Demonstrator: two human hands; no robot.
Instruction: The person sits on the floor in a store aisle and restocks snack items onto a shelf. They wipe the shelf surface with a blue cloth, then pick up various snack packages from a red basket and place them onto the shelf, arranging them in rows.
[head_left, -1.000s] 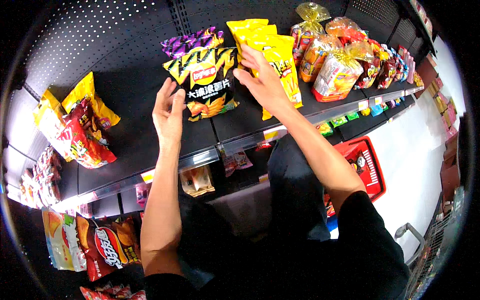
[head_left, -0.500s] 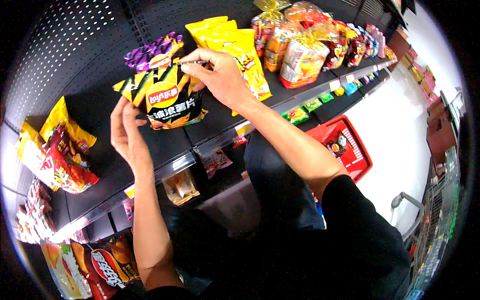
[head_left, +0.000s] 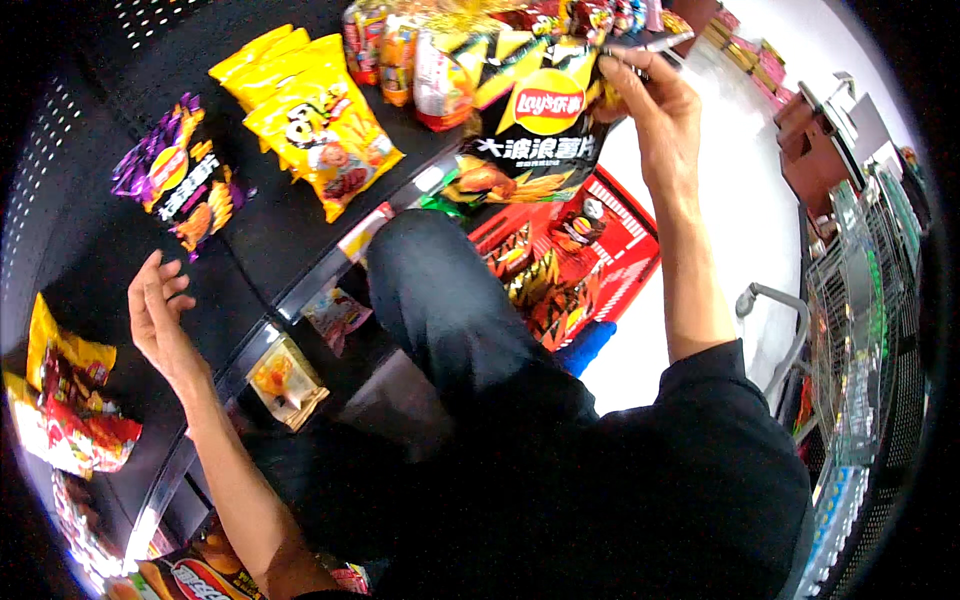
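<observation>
My right hand (head_left: 660, 115) pinches the top right corner of a black and yellow bag of potato chips (head_left: 538, 115), which hangs above the shelf's front edge and partly over a red shopping basket (head_left: 648, 225). A thin, pale-tipped stick-like thing (head_left: 668, 42) also pokes out at these fingers; its kind is unclear. Over the black shelf, my left hand (head_left: 165, 320) is open and holds nothing, its fingers loosely bent. Beyond it stands a purple and black chip bag (head_left: 185, 180). Several dark and orange snack bags (head_left: 545, 290) lie in the basket.
Yellow snack bags (head_left: 315, 125) stand mid-shelf, with clear-wrapped snack packs (head_left: 395, 55) to their right. Red and yellow bags (head_left: 85, 420) sit at the far left. A tan packet (head_left: 285, 380) lies on the lower shelf. Metal shopping carts (head_left: 850, 300) stand at the right, beyond the white floor.
The black and yellow chip bag has left the shelf and moved right towards the basket in my right hand. My left hand has come away from it. The view has swung right.
</observation>
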